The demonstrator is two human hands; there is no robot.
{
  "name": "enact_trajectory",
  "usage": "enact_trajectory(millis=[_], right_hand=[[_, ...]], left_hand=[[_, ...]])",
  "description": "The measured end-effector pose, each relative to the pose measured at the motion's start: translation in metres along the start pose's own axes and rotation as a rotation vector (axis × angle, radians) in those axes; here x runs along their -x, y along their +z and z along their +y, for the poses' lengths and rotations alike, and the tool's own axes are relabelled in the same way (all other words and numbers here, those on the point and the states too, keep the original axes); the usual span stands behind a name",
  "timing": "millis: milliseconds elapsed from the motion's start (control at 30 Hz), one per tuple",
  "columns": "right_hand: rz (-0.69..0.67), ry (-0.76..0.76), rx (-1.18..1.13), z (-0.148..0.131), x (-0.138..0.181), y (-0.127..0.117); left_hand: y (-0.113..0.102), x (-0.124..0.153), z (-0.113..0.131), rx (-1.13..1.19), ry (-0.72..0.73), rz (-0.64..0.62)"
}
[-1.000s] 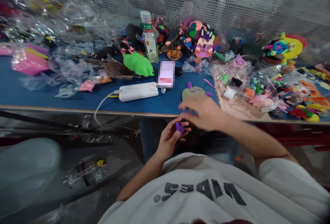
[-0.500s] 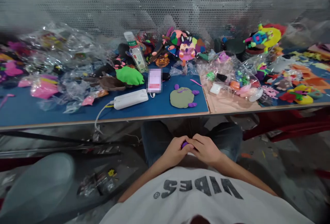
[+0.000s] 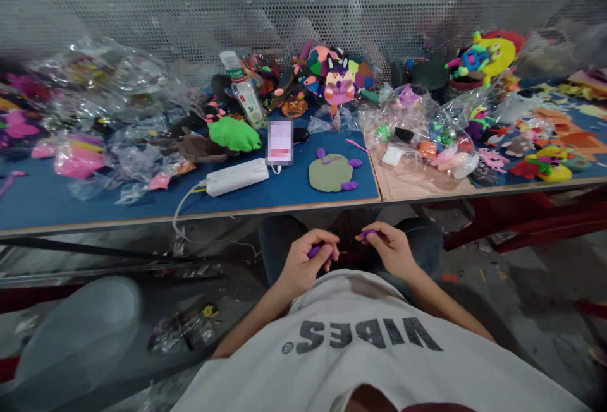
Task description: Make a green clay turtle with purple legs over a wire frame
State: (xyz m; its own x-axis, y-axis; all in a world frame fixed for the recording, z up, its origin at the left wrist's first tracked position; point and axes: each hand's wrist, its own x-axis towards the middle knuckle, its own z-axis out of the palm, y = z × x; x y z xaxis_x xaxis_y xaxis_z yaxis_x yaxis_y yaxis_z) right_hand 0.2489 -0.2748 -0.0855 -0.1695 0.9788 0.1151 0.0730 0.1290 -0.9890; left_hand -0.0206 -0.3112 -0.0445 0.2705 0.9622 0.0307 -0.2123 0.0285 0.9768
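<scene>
Purple clay lump (image 3: 313, 251) at lower centre of frame, in the left hand (image 3: 303, 261), below the front edge of the worktop (image 3: 284, 196); left grip curled closed round it, so full shape hidden. Right hand (image 3: 392, 249), just right of centre and apart from the left, pinches a small purple clay bit (image 3: 370, 233) between thumb and fingers; exact shape too small to tell. On the worktop, centre of frame, lies a flat grey-green clay disc (image 3: 331, 175) with purple clay pieces (image 3: 349, 186) at its edge: upper left, right, lower right. Lower-left edge has none. Step in hand looks like portioning or shaping purple clay in small amounts; disc appears only partly fitted out. Next move probably calls for light fingertip rolling or pressing of the small bit, with the lump kept secure in the left palm; soft clay would dent under a hard squeeze. Near the disc: thin pink-purple strip (image 3: 355, 145) to its upper right, phone (image 3: 281, 139) upper left, white power strip (image 3: 237, 178) left.
</scene>
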Motion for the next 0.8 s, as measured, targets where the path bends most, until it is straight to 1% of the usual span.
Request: enact_trajectory(millis=[67, 100, 167, 267, 333, 367, 433, 467, 533, 567, 600, 633, 667, 700, 733, 800], right_hand=[[-0.035, 0.052, -0.065, -0.001, 0.003, 0.021], [-0.044, 0.064, -0.083, -0.003, 0.005, 0.03], [-0.106, 0.105, -0.165, -0.01, 0.008, 0.045], [-0.293, 0.267, -0.484, -0.024, 0.013, 0.057], [-0.382, 0.371, -0.638, -0.032, 0.013, 0.06], [-0.411, 0.412, -0.641, -0.036, 0.011, 0.061], [-0.476, 0.507, -0.57, -0.041, 0.003, 0.064], [-0.504, 0.545, -0.526, -0.043, -0.003, 0.066], [-0.59, 0.561, -0.472, -0.043, -0.015, 0.072], [-0.649, 0.554, -0.472, -0.041, -0.019, 0.075], [-0.703, 0.552, -0.491, -0.038, -0.022, 0.079], [-0.736, 0.555, -0.526, -0.034, -0.023, 0.082], [-0.737, 0.561, -0.568, -0.029, -0.022, 0.084], [-0.701, 0.551, -0.608, -0.025, -0.02, 0.085], [-0.639, 0.508, -0.637, -0.02, -0.016, 0.085], [-0.545, 0.348, -0.658, -0.015, -0.006, 0.084]], left_hand=[[0.012, -0.004, -0.001, 0.164, -0.096, -0.137], [0.018, -0.006, -0.001, 0.222, -0.137, -0.167], [0.024, -0.009, -0.003, 0.264, -0.182, -0.156], [0.023, -0.013, -0.007, 0.215, -0.202, -0.111], [0.018, -0.014, -0.011, 0.181, -0.212, -0.127], [0.016, -0.014, -0.013, 0.174, -0.226, -0.163], [0.016, -0.013, -0.017, 0.18, -0.267, -0.284], [0.017, -0.013, -0.018, 0.19, -0.292, -0.375], [0.021, -0.012, -0.02, 0.219, -0.335, -0.587], [0.022, -0.012, -0.02, 0.24, -0.343, -0.673], [0.023, -0.012, -0.02, 0.266, -0.338, -0.726], [0.022, -0.013, -0.021, 0.292, -0.319, -0.733], [0.019, -0.014, -0.021, 0.319, -0.286, -0.687], [0.014, -0.015, -0.022, 0.348, -0.245, -0.602], [0.008, -0.017, -0.023, 0.379, -0.204, -0.505], [-0.006, -0.023, -0.024, 0.445, -0.14, -0.344]])
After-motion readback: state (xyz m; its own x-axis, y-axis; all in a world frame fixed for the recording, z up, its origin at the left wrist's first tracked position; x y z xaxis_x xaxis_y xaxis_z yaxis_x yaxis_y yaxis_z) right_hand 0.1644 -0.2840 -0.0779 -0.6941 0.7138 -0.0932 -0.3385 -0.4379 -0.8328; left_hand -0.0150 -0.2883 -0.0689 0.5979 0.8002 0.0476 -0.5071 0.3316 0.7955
